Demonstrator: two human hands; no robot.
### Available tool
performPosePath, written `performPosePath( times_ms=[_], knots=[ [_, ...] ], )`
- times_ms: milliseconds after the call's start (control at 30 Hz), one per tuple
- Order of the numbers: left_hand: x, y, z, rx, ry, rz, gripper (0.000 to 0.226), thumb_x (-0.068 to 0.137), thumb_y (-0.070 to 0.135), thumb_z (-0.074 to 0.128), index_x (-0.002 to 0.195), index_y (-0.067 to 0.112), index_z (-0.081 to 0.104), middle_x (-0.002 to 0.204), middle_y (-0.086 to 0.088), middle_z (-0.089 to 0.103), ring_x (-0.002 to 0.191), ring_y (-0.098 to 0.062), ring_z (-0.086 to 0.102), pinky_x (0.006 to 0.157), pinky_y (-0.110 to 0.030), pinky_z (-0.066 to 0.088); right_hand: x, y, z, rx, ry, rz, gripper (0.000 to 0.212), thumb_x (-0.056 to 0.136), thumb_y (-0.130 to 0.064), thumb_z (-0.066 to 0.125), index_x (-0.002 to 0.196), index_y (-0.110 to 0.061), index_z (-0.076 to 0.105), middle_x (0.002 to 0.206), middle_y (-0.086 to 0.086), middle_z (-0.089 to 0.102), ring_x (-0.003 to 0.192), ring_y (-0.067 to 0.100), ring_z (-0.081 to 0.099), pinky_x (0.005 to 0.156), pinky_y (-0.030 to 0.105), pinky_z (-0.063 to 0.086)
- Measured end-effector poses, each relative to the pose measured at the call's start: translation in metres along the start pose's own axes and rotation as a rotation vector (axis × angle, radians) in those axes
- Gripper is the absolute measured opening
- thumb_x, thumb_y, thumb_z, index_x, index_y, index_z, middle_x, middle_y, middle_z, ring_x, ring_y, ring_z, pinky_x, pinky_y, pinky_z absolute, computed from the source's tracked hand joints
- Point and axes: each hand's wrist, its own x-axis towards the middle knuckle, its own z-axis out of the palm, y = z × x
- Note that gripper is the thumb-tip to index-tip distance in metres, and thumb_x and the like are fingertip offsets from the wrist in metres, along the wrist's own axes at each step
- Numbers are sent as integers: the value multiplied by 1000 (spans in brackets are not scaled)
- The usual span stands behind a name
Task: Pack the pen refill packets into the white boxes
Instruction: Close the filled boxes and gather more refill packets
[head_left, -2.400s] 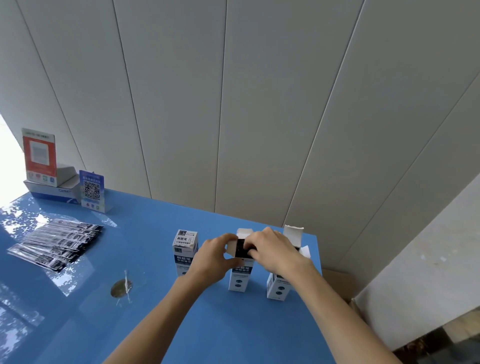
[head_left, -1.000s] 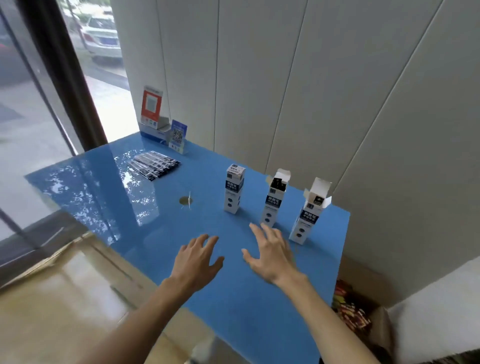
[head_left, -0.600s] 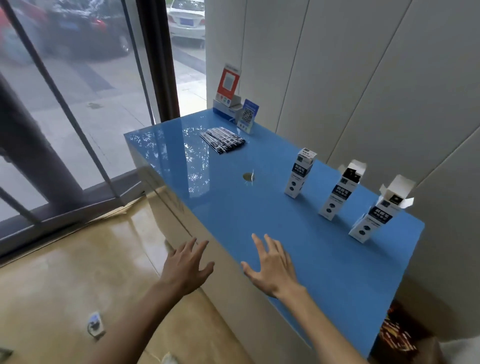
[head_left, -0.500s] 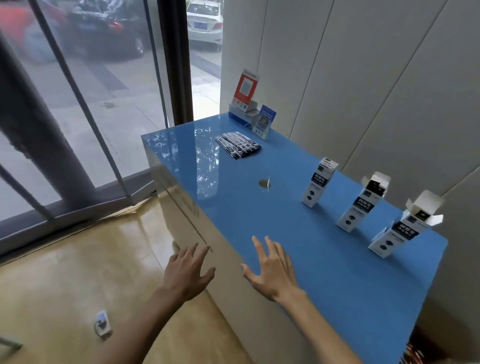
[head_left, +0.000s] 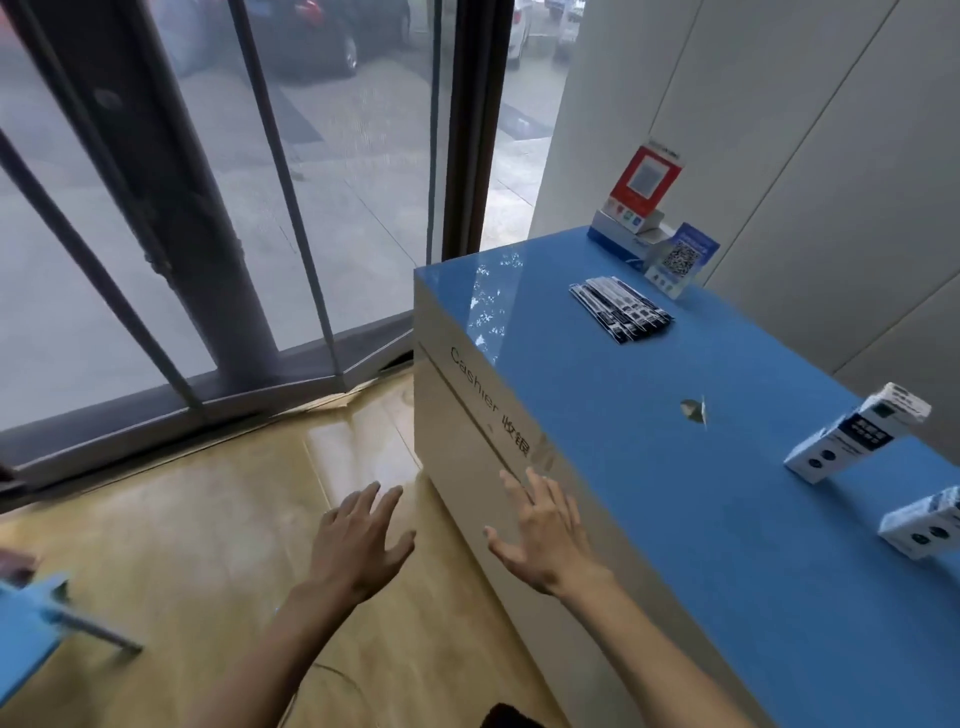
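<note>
I have stepped back and turned left from the blue counter (head_left: 649, 467), so the white boxes that my hands were working on a moment ago now sit far off at the right edge of view. Both hands are free and hold nothing. My left hand (head_left: 358, 540) hovers over the wooden floor with its fingers spread, and my right hand (head_left: 543, 535) hovers beside it, in front of the counter's near edge, fingers also straight and apart. Only two of the white boxes (head_left: 857, 434) show now; the lower one (head_left: 922, 525) is cut off by the frame, and I cannot tell from here whether their flaps are open. The stack of pen refill packets (head_left: 621, 309) lies at the far end of the counter, near two small QR code signs (head_left: 680, 260), well apart from the boxes. My guess is that I am heading along the counter for more packets, so the packing is not finished.
</note>
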Motion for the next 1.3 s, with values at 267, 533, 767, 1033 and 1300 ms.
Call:
performPosePath(
  times_ms=[267,533,767,1033,1300],
  knots=[
    [77,-33,-24,-27,1,1,96,64,68,0,149,31,27,157,-1,28,143,-21,28,111,-37,27,77,-18,-20,-31,29,-16,75,87,-62,39,150,-31,11,156,10,18,144,26,14,116,45,16],
    [192,-39,-64,40,5,65,60,94,55,38,148,31,25,157,1,25,143,-18,25,112,-35,24,194,-17,-54,-13,78,-10,74,87,-62,39,149,-31,14,155,13,21,141,28,19,113,41,23],
    [301,-26,-94,78,29,155,59,93,54,42,146,29,34,154,0,33,140,-20,32,111,-39,28,277,14,-78,41,125,85,75,87,-64,33,150,-29,14,155,11,22,141,26,21,113,40,23],
    [413,38,-104,120,-29,444,62,91,59,34,145,28,34,154,-1,33,141,-22,31,112,-38,27,300,74,-81,115,157,407,81,82,-70,25,151,-29,15,155,8,24,140,24,23,113,38,25],
    [508,129,-93,139,-110,883,61,81,55,37,123,18,61,129,-12,61,116,-33,60,92,-44,48,302,113,-93,134,247,812,79,84,-67,27,149,-24,24,151,8,32,135,25,31,111,34,26]
  ],
)
